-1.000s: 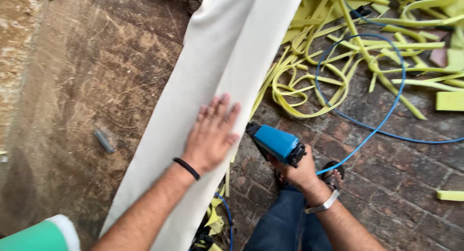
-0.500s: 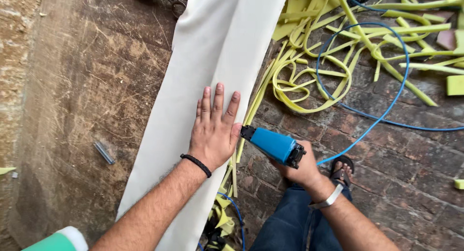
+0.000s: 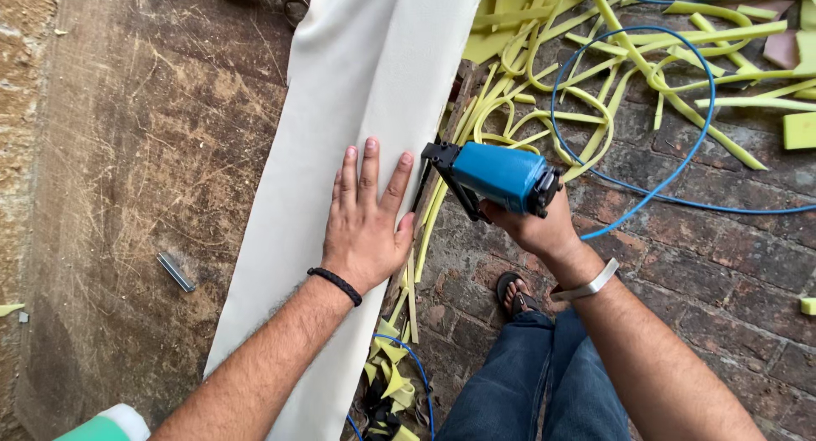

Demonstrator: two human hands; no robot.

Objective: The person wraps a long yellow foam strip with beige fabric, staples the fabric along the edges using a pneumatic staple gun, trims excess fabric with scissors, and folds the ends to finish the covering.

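Observation:
My left hand [image 3: 367, 220] lies flat, fingers spread, on a long strip of off-white fabric [image 3: 357, 84] stretched over the edge of a wooden board [image 3: 153, 152]. A black band circles that wrist. My right hand [image 3: 531, 224] grips a blue pneumatic staple gun [image 3: 493, 176], its black nose pressed against the fabric's right edge just beside my left fingertips. A thin blue air hose [image 3: 671, 178] loops away from the gun across the floor. A silver bracelet sits on my right wrist.
Yellow foam strips and offcuts [image 3: 544, 84] litter the brick floor [image 3: 705, 271] on the right. A stick of metal staples [image 3: 175, 272] lies on the board. A green and white roll [image 3: 106, 426] shows bottom left. My sandalled foot [image 3: 512, 292] stands below the gun.
The view has shifted closer. My left hand slid a little up the fabric, and the staple gun moved up and left until its nose met the fabric edge.

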